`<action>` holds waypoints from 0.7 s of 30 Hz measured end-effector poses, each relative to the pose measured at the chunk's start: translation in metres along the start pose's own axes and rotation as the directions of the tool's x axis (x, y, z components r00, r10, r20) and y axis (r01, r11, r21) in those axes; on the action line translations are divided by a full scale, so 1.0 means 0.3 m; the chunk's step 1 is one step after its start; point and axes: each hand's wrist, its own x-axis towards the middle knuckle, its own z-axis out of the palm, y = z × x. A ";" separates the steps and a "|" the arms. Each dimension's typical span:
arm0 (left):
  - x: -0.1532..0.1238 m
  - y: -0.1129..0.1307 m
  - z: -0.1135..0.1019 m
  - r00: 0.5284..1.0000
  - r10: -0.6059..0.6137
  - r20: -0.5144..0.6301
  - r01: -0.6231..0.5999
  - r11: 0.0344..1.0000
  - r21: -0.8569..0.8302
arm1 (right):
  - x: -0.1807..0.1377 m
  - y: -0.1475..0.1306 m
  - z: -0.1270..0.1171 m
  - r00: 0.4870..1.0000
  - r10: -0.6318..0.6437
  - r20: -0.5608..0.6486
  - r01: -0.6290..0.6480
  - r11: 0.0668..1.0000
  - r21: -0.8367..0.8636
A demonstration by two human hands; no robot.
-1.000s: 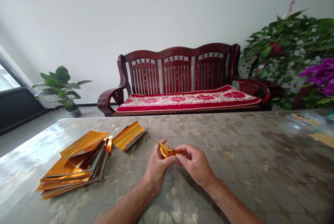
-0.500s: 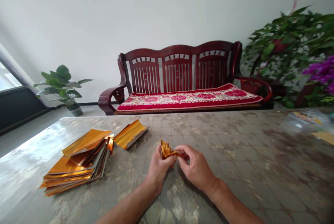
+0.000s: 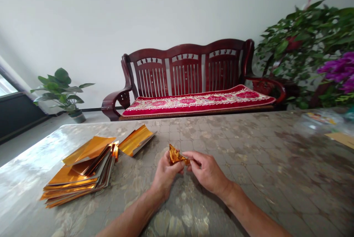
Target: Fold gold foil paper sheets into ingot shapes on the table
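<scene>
A small folded piece of gold foil paper is held just above the table between both hands. My left hand pinches its left side, thumb and fingers closed on it. My right hand pinches its right end, fingers curled. To the left lies a fanned stack of gold foil sheets, and one partly folded gold sheet rests apart behind it.
A dark red wooden bench with a red patterned cushion stands beyond the table's far edge. A potted plant sits on the floor at left. Leafy plants with purple flowers fill the right. Clear plastic and a brown sheet lie at the table's far right.
The gold piece has been turned up between the fingers, its pointed corner now rising. Both hands stayed in the same spot, and the view shifted slightly.
</scene>
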 end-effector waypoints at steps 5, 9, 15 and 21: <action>0.002 0.012 -0.005 0.998 -0.065 0.001 0.065 0.995 -0.081 | 0.005 0.000 -0.029 0.995 0.086 0.042 -0.093 0.973 0.214; 0.010 0.000 -0.003 0.999 -0.035 -0.034 0.032 0.994 -0.102 | 0.000 -0.004 -0.033 0.999 0.025 -0.020 -0.023 0.997 0.078; 0.014 -0.032 0.001 0.999 -0.035 -0.027 0.031 0.992 -0.120 | -0.012 -0.008 -0.010 0.993 -0.098 -0.062 0.087 0.983 -0.162; 0.019 -0.027 0.003 0.998 -0.026 0.049 0.032 0.990 -0.136 | -0.011 0.010 -0.006 0.980 -0.144 -0.136 0.110 0.966 -0.236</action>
